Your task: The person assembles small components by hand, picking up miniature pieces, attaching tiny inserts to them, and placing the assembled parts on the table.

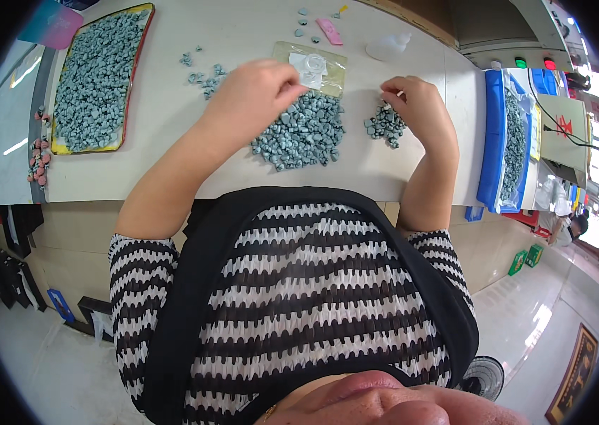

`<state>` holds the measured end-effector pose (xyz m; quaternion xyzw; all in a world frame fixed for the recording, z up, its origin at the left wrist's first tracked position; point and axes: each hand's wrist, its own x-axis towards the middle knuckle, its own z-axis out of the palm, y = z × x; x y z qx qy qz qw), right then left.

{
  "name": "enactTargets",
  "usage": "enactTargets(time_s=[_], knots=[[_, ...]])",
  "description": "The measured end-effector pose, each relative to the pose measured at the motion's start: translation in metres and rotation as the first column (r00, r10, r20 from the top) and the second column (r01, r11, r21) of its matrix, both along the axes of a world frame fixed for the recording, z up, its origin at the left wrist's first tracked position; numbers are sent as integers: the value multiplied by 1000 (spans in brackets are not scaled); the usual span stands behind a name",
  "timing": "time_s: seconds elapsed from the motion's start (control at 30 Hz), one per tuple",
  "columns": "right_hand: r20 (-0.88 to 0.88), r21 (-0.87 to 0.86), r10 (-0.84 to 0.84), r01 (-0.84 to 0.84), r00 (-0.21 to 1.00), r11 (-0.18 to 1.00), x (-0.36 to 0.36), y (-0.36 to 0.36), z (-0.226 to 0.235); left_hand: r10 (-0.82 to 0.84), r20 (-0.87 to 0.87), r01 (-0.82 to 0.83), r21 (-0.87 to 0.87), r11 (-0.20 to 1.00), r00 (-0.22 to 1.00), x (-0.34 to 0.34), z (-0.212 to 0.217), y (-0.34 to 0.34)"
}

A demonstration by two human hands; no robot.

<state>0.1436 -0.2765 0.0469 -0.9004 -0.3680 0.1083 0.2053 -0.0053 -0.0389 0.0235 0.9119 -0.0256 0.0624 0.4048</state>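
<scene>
A large heap of small grey-green pieces (299,138), like polished pebbles, lies on the white table in front of me. My left hand (260,88) is over the heap's far left edge, thumb and fingers pinched together; whatever is between them is hidden. A smaller pile of similar pieces (386,126) is to the right. My right hand (416,103) hovers at that pile's far side with its fingertips closed, and I cannot make out what they hold. Beyond the large heap is a yellowish clear-wrapped pad (335,79) with a small clear round dish (311,64) on it.
A yellow and red tray (97,85) full of such pieces stands at the left. Loose pieces (204,79) are scattered beyond my left forearm. A pink packet (329,32) and a translucent bottle (388,47) are at the back. A blue bin (492,142) stands at the right.
</scene>
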Motion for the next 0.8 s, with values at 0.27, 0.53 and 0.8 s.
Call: enactTargets(time_s=[0.27,0.53,0.8], knots=[[-96,-186,-154,134,983,973,-3,3,-5,430,51,-377,582,721,902,-6,-16,32],[65,44,-68,65,996,997,-8,8,-16,397,87,-383,510,770,914,-2,-18,39],[-92,223,-137,155,986,962,-14,22,-8,376,169,-412,396,821,911,5,-19,42]])
